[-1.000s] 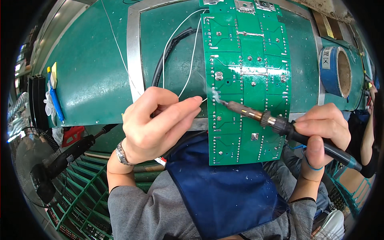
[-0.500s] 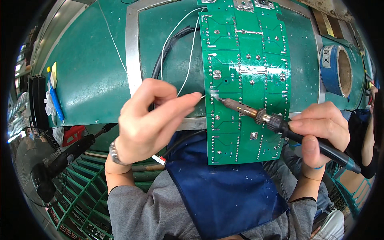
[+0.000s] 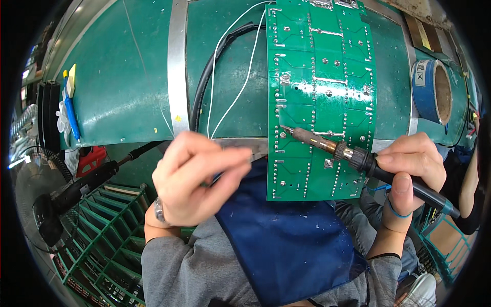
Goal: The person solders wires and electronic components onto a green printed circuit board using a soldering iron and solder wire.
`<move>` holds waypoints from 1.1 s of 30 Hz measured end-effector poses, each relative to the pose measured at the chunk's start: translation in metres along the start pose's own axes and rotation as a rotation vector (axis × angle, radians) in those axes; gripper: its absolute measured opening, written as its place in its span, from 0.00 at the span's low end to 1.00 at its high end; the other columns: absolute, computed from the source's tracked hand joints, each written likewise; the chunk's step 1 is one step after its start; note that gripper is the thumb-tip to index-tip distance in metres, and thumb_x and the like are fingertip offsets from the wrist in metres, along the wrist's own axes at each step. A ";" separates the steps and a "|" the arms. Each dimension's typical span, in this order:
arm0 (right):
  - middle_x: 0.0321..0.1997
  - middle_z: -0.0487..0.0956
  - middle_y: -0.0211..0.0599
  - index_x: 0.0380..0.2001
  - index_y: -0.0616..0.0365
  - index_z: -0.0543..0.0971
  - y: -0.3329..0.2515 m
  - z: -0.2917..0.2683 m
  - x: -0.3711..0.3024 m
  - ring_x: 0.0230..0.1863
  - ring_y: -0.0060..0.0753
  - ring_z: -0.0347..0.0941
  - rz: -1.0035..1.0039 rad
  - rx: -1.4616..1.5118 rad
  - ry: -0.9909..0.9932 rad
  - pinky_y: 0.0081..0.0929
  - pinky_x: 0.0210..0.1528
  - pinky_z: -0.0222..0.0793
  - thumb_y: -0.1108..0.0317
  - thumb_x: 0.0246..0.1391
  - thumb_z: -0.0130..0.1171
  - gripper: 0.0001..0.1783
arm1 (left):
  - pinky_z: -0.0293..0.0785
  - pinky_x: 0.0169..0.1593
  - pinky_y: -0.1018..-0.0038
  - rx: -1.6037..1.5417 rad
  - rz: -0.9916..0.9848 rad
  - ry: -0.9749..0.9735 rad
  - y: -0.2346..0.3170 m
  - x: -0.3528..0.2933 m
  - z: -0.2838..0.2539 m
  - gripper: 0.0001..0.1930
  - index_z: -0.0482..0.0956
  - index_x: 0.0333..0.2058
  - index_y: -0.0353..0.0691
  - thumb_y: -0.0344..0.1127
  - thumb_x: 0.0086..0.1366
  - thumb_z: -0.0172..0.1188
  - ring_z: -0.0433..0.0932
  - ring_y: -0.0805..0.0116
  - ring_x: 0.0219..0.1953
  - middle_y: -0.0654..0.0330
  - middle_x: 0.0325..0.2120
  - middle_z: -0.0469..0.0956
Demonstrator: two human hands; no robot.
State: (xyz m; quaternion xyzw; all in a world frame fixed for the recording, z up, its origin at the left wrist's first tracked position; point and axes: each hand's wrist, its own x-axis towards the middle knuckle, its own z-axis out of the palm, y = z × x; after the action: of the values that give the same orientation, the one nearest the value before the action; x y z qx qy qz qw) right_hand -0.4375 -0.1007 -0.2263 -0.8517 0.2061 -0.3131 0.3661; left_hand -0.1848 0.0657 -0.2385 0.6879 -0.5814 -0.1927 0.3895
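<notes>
A long green circuit board [image 3: 319, 115] lies solder side up, its near end reaching past the table edge. My right hand [image 3: 411, 166] is closed around the black handle of a soldering iron [image 3: 353, 156]. The iron's tip is over the board's left part, near a row of solder joints; whether it touches cannot be told. My left hand [image 3: 197, 176] is left of the board, thumb and forefinger pinched together and somewhat blurred. A thin strand of solder wire [image 3: 137, 46] runs down toward this hand; its end at the fingertips is not distinct.
A black cable [image 3: 200, 92] and a white wire [image 3: 249, 71] curve across the green table left of the board. Right of it stands a blue-sided roll [image 3: 430, 92]. A blue pen-like tool [image 3: 71, 117] lies far left, above a fan [image 3: 46, 204] and a green rack [image 3: 107, 235].
My left hand has drawn back from the board, toward me. The iron's tip has shifted slightly on the board. The board appears a little higher and farther right in view.
</notes>
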 end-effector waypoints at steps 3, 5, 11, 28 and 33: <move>0.27 0.80 0.40 0.28 0.61 0.84 0.003 0.005 0.004 0.27 0.31 0.76 0.003 0.042 -0.037 0.23 0.28 0.74 0.64 0.46 0.61 0.11 | 0.67 0.22 0.80 0.139 0.107 0.074 -0.014 0.006 0.017 0.15 0.84 0.34 0.41 0.21 0.45 0.71 0.71 0.75 0.21 0.63 0.24 0.72; 0.27 0.80 0.40 0.28 0.61 0.83 0.004 0.009 0.006 0.27 0.32 0.76 -0.009 0.045 -0.048 0.24 0.28 0.74 0.65 0.47 0.61 0.10 | 0.67 0.22 0.80 0.118 0.166 0.091 -0.017 0.008 0.025 0.14 0.83 0.34 0.40 0.21 0.46 0.70 0.71 0.74 0.20 0.63 0.24 0.72; 0.27 0.80 0.41 0.29 0.61 0.83 -0.002 0.009 0.003 0.27 0.32 0.76 0.000 0.036 -0.042 0.24 0.29 0.74 0.66 0.48 0.61 0.09 | 0.66 0.21 0.79 0.164 0.205 0.099 -0.019 0.008 0.026 0.14 0.83 0.33 0.39 0.22 0.45 0.71 0.71 0.75 0.19 0.63 0.23 0.72; 0.26 0.80 0.40 0.28 0.61 0.83 -0.012 0.012 -0.015 0.25 0.28 0.76 0.022 0.047 -0.017 0.21 0.27 0.73 0.64 0.50 0.61 0.10 | 0.67 0.21 0.80 0.178 0.309 0.034 -0.019 -0.002 0.025 0.16 0.84 0.35 0.39 0.22 0.44 0.72 0.71 0.76 0.20 0.64 0.24 0.71; 0.25 0.79 0.39 0.27 0.60 0.83 -0.017 0.006 -0.024 0.23 0.27 0.76 0.073 0.062 0.024 0.21 0.25 0.74 0.59 0.52 0.60 0.14 | 0.64 0.25 0.79 0.105 0.175 0.034 -0.013 -0.014 0.016 0.17 0.85 0.34 0.42 0.21 0.41 0.73 0.69 0.74 0.23 0.65 0.24 0.69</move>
State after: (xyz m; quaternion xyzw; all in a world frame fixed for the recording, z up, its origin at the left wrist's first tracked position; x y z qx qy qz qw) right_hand -0.4486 -0.0732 -0.2260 -0.8281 0.2317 -0.3157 0.4012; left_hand -0.1916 0.0745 -0.2609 0.6571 -0.6417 -0.1155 0.3783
